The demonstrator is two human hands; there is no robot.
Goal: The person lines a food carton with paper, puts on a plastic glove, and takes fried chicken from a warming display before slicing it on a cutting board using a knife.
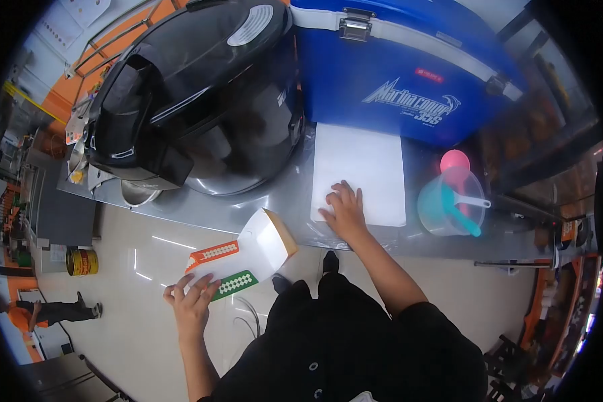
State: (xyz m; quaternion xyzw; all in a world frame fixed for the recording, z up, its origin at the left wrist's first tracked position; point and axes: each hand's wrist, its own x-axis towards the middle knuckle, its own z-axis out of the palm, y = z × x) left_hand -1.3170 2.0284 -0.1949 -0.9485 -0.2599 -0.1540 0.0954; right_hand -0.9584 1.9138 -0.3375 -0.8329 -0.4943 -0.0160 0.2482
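Note:
My left hand [193, 301] holds the near end of a partly folded paper box [258, 249], white inside, with one orange and one green patterned flap. The box is off the counter, over the floor. My right hand [345, 210] rests with its fingers spread on a stack of white paper sheets [360, 157], near its lower left part. The sheets lie on the metal counter [248, 213] in front of a blue cooler [382, 74].
A large black cooker [228, 114] stands left of the sheets, with a metal bowl [139, 193] near it. Right of the sheets, a clear container [432, 204] holds pink and teal scoops. A person [30, 315] in orange is at the far left.

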